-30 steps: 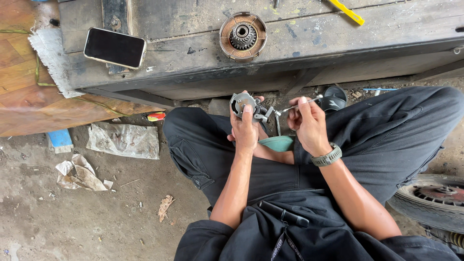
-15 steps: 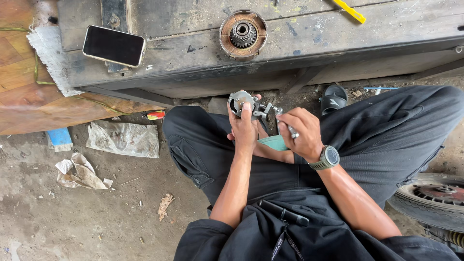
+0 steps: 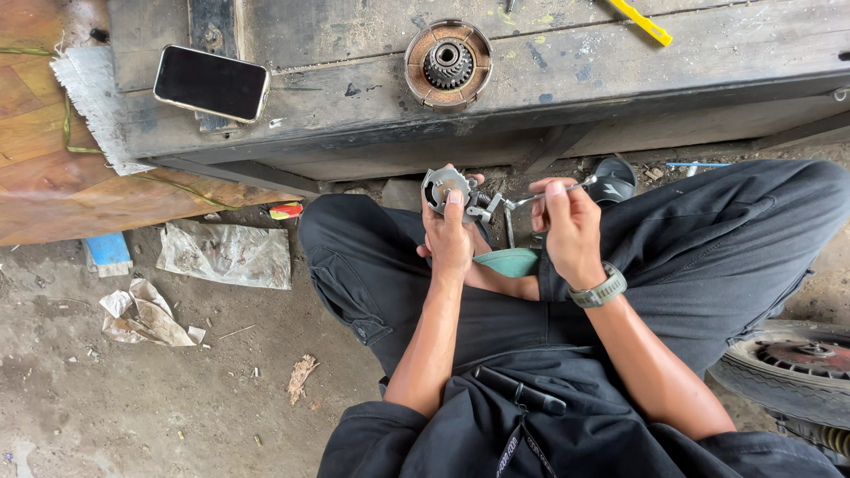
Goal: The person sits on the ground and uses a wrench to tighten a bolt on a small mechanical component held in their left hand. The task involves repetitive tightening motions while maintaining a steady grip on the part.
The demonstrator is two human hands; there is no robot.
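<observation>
My left hand (image 3: 449, 237) grips a small round metal engine part (image 3: 446, 188) with a bracket sticking out to its right, held above my crossed legs in dark trousers. My right hand (image 3: 569, 228), with a watch on the wrist, holds a thin metal tool (image 3: 547, 195) whose tip reaches left to the bracket. A green sandal (image 3: 506, 262) shows under my hands. On the dark wooden bench (image 3: 567, 80) in front lies a round rusty clutch drum with a gear (image 3: 448, 64) in its middle.
A black phone (image 3: 211, 83) lies on the bench at left, a yellow tool (image 3: 639, 19) at its far right. Crumpled paper and plastic (image 3: 226, 253) litter the dirt floor at left. A tyre (image 3: 797, 365) lies at my right. A black pen (image 3: 519, 391) sits in my lap.
My right hand has shifted slightly right and turned the thin tool, its tip staying at the bracket. My left hand keeps the metal part in the same place.
</observation>
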